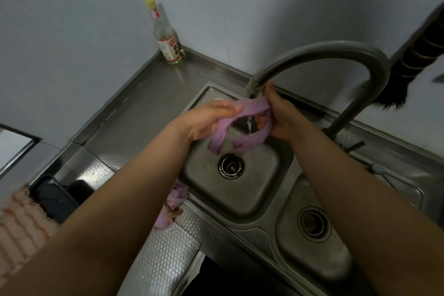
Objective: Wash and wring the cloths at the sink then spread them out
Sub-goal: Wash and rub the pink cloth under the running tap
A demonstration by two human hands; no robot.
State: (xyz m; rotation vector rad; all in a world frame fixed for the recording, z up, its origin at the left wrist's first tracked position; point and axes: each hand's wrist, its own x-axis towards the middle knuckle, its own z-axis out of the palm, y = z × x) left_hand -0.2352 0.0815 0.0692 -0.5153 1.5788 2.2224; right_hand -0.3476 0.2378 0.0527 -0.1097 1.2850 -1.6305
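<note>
Beside the near-left corner of the steel sink basin (252,175), a crumpled purple cloth on the counter (173,202) lies partly hidden under the left forearm. Left of that basin, a black rectangular object (55,199) is half covered by a pink striped towel (19,223), itself cut off by the frame's edge. A dark brush-like thing (408,67) beyond the basin runs off the right edge.

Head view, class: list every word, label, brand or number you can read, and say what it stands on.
Nothing can be read for certain.
Bottle, body label: red patch and dark characters, too blurred to read.
Bottle, neck label: red and white, too small to read.
Sink, tap, purple cloth: no text visible.
</note>
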